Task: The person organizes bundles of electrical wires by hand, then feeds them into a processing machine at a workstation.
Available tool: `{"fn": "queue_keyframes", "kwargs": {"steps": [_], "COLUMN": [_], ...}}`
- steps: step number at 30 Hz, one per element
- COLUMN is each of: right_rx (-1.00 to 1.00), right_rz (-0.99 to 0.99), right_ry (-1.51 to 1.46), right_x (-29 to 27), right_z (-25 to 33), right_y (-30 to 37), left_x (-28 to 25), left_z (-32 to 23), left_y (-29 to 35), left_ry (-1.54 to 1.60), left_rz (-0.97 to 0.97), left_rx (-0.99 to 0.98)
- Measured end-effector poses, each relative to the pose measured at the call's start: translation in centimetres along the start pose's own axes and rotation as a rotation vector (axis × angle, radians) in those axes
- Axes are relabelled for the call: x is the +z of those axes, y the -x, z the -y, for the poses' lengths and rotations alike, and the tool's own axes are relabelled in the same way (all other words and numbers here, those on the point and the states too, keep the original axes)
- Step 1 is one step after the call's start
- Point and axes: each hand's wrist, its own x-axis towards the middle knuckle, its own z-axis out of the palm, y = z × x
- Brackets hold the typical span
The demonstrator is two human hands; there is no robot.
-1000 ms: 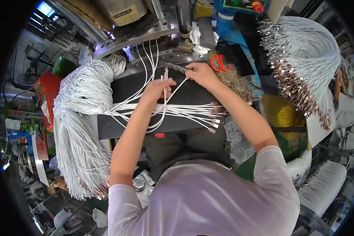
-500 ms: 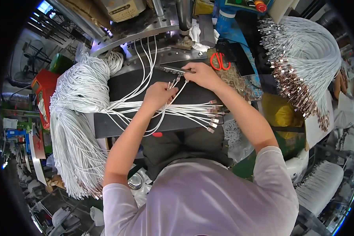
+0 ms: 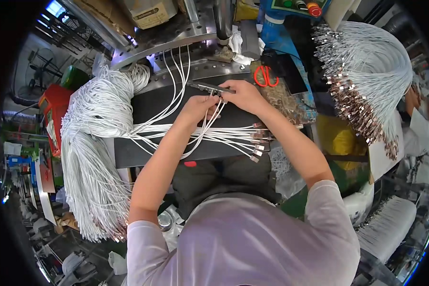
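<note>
A few white cables (image 3: 206, 125) run up over the black mat (image 3: 140, 153) to the left hand (image 3: 195, 109), their upper ends meeting a slim metal strip (image 3: 206, 87). The left hand's fingers are curled close around these cables near the strip; whether each fingertip presses on one cannot be told. The right hand (image 3: 245, 96) has its thumb and fingers closed on the strip's right end, with the two hands almost touching.

Just below them, more cables lie crosswise on the mat, their metal plugs (image 3: 257, 147) fanned out at its right edge. Left of the mat is a thick looped cable bundle (image 3: 97, 102), trailing down over the edge. Right of the right hand are orange-handled scissors (image 3: 265, 77), and beside them a flat black slab (image 3: 293, 75). Beyond the mat stands a perforated metal plate (image 3: 178, 39). Farther right hangs a second cable bundle (image 3: 376, 62), with a yellow bag (image 3: 345, 143) below and to its left.
</note>
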Motion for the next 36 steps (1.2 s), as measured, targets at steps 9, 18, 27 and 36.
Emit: {"fn": "queue_keyframes", "kwargs": {"steps": [9, 18, 27, 36], "right_rx": [-0.007, 0.028, -0.022, 0.076], "right_rz": [0.015, 0.093, 0.062, 0.183], "right_ry": [-0.225, -0.195, -0.116, -0.270], "right_x": [-0.1, -0.6, -0.4, -1.3], "right_z": [-0.6, -0.8, -0.4, 0.8], "right_y": [-0.2, -0.4, -0.2, 0.4], "left_x": [0.1, -0.9, -0.8, -0.6], "left_z": [0.2, -0.5, 0.3, 0.7], "left_y": [0.0, 0.6, 0.5, 1.4], "left_ry": [-0.030, -0.041, -0.017, 0.092], "left_rz": [0.086, 0.052, 0.084, -0.008], "left_rx": [-0.049, -0.046, -0.019, 0.095]}}
